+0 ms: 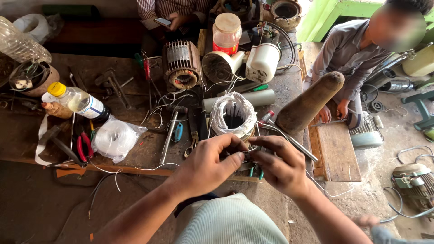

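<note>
Left hand (205,165) and right hand (278,166) meet at frame centre, fingertips pressed together, pinching a small dark part (247,156) between them; its kind cannot be told. At 12 o'clock from the hands, just beyond, a coil of white wire (233,115) rests on the counter (135,153). At 10 o'clock lie red-handled pliers (84,147); farther, a motor stator (181,65).

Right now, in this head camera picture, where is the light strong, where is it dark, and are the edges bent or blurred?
Head view: daylight is strongest at right, on the concrete floor; the workbench at left lies dimmer, and under it is deep shadow. Wide-lens bending curves the bench edge and frame borders. The left hand and right hand look sharp, and the white wire coil shows slight glare.
</note>
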A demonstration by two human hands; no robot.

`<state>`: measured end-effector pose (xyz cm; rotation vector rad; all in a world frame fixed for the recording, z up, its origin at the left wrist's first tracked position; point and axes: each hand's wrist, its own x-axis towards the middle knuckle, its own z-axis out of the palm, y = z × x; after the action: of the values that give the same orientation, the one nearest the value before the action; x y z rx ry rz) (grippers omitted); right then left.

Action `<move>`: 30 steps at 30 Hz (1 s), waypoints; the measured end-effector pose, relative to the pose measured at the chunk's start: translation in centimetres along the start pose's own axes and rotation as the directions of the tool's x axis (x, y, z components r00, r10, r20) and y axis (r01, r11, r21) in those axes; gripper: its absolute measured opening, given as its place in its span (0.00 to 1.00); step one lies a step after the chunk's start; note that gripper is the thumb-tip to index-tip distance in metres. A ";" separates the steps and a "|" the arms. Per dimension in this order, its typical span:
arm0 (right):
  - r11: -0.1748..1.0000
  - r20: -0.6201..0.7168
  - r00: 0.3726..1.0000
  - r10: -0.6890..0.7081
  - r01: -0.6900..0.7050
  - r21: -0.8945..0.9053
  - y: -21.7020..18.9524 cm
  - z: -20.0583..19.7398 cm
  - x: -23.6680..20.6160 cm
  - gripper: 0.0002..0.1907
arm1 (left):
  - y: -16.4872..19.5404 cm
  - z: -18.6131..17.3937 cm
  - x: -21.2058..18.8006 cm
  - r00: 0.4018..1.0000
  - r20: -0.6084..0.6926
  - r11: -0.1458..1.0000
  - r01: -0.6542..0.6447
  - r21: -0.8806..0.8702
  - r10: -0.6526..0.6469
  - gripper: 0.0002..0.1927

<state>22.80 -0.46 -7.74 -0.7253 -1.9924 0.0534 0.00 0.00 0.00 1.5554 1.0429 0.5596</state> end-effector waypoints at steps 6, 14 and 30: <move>0.954 0.217 0.931 0.295 -0.298 -0.019 -2.6 -2.0 6.2 0.09 | -1.4 2.0 -0.4 0.735 -0.137 0.581 -0.392 0.714 0.664 0.15; 0.913 0.449 0.807 0.384 -0.404 -0.055 -2.0 -3.9 8.2 0.07 | -2.2 2.8 0.5 0.674 -0.023 0.446 -0.463 0.766 0.738 0.13; 0.961 0.021 0.964 0.264 -0.265 0.085 -2.6 -1.1 3.1 0.12 | -1.1 0.5 0.1 0.953 -0.094 0.952 -0.275 0.135 0.289 0.11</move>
<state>21.37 -1.28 -3.87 -0.9316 -1.8778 0.3010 0.07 -0.24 -1.21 1.8126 0.9575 0.8013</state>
